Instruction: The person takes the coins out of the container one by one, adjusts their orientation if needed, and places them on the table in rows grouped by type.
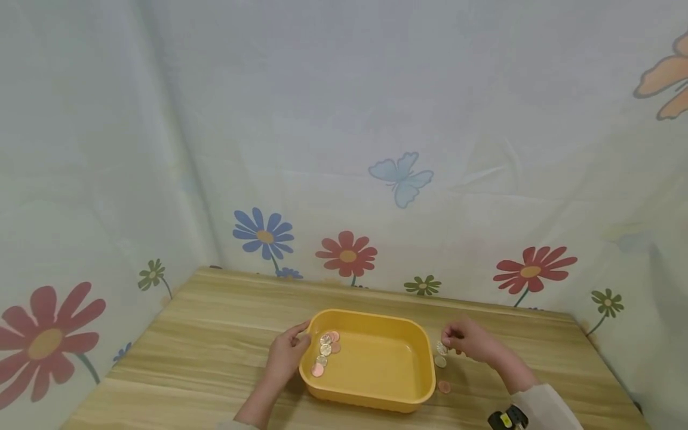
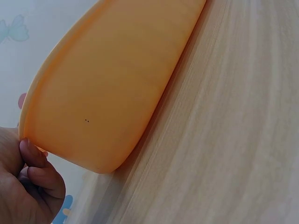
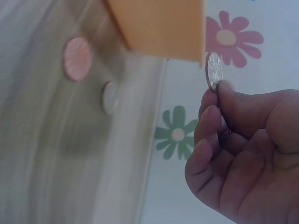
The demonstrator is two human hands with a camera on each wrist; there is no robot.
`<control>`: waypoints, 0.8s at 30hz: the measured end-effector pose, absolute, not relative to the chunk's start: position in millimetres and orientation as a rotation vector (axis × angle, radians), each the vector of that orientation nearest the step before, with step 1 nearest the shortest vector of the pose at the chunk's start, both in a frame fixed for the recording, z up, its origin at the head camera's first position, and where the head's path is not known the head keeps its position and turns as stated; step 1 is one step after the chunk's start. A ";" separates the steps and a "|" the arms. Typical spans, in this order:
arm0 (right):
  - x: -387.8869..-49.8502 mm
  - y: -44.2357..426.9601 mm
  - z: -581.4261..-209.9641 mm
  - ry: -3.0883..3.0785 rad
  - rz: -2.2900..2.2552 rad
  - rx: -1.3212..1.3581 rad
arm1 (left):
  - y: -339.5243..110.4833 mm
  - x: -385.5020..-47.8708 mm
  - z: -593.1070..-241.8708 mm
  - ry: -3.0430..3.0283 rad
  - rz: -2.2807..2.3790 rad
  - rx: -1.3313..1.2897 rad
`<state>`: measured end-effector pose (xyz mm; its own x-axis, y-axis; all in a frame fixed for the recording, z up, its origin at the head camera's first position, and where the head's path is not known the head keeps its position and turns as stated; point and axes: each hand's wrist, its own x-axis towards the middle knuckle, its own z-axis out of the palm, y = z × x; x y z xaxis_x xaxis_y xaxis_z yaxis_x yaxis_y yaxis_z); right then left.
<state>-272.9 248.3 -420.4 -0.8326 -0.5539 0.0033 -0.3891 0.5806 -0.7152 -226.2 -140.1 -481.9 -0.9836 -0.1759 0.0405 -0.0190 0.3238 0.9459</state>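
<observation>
Between thumb and forefinger my right hand (image 1: 469, 339) pinches a silver coin (image 3: 214, 72), held up beside the right wall of a yellow tray (image 1: 371, 399). Gripping the tray's left rim is my left hand (image 1: 286, 357); in the left wrist view its thumb and curled fingers (image 2: 46, 179) meet at the rim's corner. Inside the tray, along its left side, lie several silver and copper coins (image 1: 325, 349). On the table right of the tray are a silver coin (image 1: 440, 361) and, closer to me, a copper coin (image 1: 444, 387).
The tray stands on a wood-grain table (image 1: 236, 310). A pale curtain (image 1: 301, 119) printed with flowers and butterflies hangs behind the table and along both sides. A black device (image 1: 507, 418) is strapped at my right wrist, by the sleeve.
</observation>
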 end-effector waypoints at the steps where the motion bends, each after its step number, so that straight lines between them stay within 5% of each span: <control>1: -273.2 250.2 -422.7 2.596 -1.094 -0.772 | -140.1 -226.3 -482.1 -2.442 -1.741 0.183; 24: -276.3 274.9 -454.3 2.810 -0.954 -0.454 | -139.9 -226.9 -481.2 -2.434 -1.746 0.199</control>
